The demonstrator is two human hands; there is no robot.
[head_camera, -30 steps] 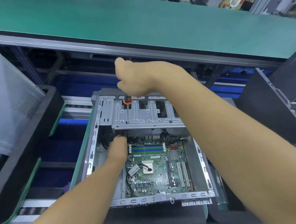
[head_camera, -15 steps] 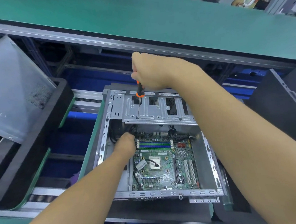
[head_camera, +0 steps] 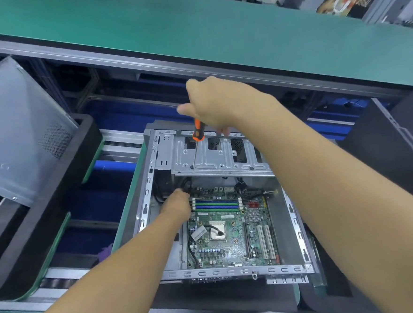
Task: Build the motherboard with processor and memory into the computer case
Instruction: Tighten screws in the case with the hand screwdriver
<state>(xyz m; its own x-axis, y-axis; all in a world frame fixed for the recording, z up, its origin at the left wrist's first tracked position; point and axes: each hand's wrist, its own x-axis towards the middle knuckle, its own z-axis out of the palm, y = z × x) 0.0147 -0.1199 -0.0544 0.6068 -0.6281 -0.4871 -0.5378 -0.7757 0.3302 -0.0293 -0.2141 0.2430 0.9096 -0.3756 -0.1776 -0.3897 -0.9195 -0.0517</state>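
Observation:
An open metal computer case lies below me on the line. A green motherboard sits inside it, with a processor socket in its middle and blue and green memory slots along its far side. My right hand grips a screwdriver with an orange and black handle; its shaft points down onto the drive cage. My left hand reaches into the case at the board's far left corner, fingers curled and hidden from view.
A grey side panel leans in a black tray at the left. Another black case stands at the right. A green-topped shelf runs across above the line.
My right hand has lifted slightly and tilted the screwdriver, showing more of its handle and shaft. My left hand stays at the board's far left corner.

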